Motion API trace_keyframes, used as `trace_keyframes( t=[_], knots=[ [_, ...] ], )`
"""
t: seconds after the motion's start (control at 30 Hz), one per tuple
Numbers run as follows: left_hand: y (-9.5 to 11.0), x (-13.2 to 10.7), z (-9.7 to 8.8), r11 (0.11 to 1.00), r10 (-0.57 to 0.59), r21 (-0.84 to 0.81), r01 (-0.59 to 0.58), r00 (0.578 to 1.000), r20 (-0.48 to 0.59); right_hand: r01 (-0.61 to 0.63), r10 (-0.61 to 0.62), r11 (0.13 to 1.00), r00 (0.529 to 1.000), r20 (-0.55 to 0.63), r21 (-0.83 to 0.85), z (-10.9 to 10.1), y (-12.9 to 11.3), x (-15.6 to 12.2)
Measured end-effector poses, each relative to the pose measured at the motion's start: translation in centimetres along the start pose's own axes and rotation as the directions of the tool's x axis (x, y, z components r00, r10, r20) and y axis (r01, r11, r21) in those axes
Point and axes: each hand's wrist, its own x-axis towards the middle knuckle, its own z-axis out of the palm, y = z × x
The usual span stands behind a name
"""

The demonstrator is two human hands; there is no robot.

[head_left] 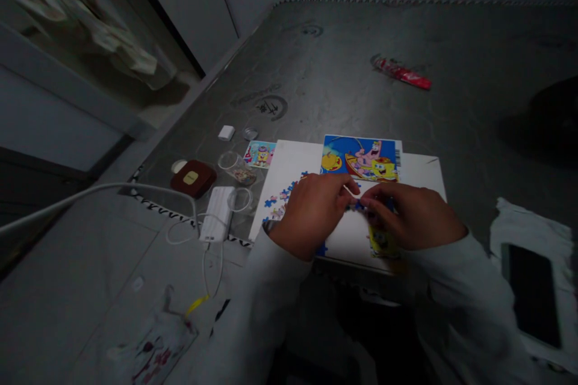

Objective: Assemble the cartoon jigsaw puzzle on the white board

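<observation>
Both my hands meet over a white board point(341, 240), fingertips close together. My left hand point(316, 207) is closed in a pinch at a small blue jigsaw piece point(359, 204). From the other side my right hand point(415, 213) pinches at the same spot, its thumb and forefinger on the piece. Loose jigsaw pieces point(284, 195) lie on the board beside my left hand, partly covered by it. Below my right hand is a yellow joined section of puzzle point(383, 242). A cartoon picture card point(361, 158) lies flat just beyond my fingers.
Left of the board are a clear plastic cup point(237, 167), a second picture card point(261, 154), a brown case point(193, 178) and a white power bank point(217, 215) with cables. A phone point(531, 293) rests on white cloth at right. A red wrapper point(401, 72) lies farther back.
</observation>
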Motion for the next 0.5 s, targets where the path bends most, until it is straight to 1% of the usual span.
trace_keyframes(
  t=[0.07,0.17,0.37,0.5],
  knots=[
    [-0.4,0.0,-0.1,0.998,-0.015,0.062,0.016,1.000,-0.007,-0.046,0.046,0.999,0.999,0.027,0.000,0.2,-0.1,0.3],
    [-0.8,0.0,-0.3,0.991,-0.030,0.131,0.029,1.000,0.010,-0.099,0.100,0.994,0.994,0.037,-0.043,0.4,-0.7,0.6],
    [-0.9,0.1,-0.2,0.982,-0.068,0.176,0.063,0.997,0.021,-0.166,0.165,0.981,0.986,-0.017,-0.098,0.7,-1.9,0.6],
    [-1.1,0.0,0.0,0.980,-0.075,0.187,0.070,0.997,0.021,-0.176,0.175,0.979,0.984,-0.023,-0.106,0.6,-2.0,0.6]
  ],
)
